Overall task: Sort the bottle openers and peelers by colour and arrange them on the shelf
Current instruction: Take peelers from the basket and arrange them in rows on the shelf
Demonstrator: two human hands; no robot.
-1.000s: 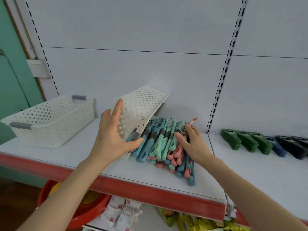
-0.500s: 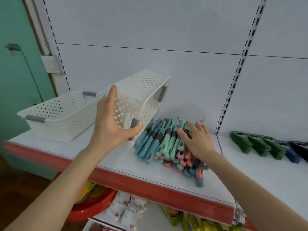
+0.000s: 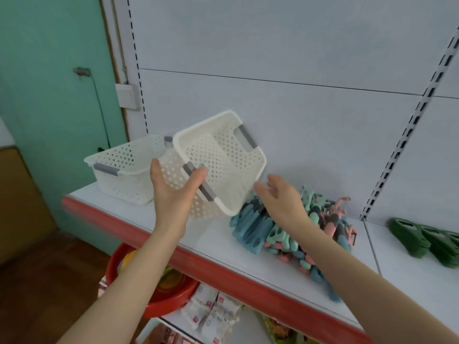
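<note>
now, sorting not yet begun
mixed pile (image 3: 278,238) (3 colours: blue, mint, pink) lies on the shelf (image 3: 223,247); right hand (image 3: 282,198) hovers above, fingers loose, empty; left hand (image 3: 172,194) grips the tilted empty basket (image 3: 223,167), which i judge goes aside next.

White perforated basket (image 3: 223,165) with grey handles; a second white basket (image 3: 124,170); peelers (image 3: 280,232) in blue, mint and pink; dark green bottle openers (image 3: 422,239); white shelf (image 3: 223,244) edged red; teal wall (image 3: 49,83)
</note>
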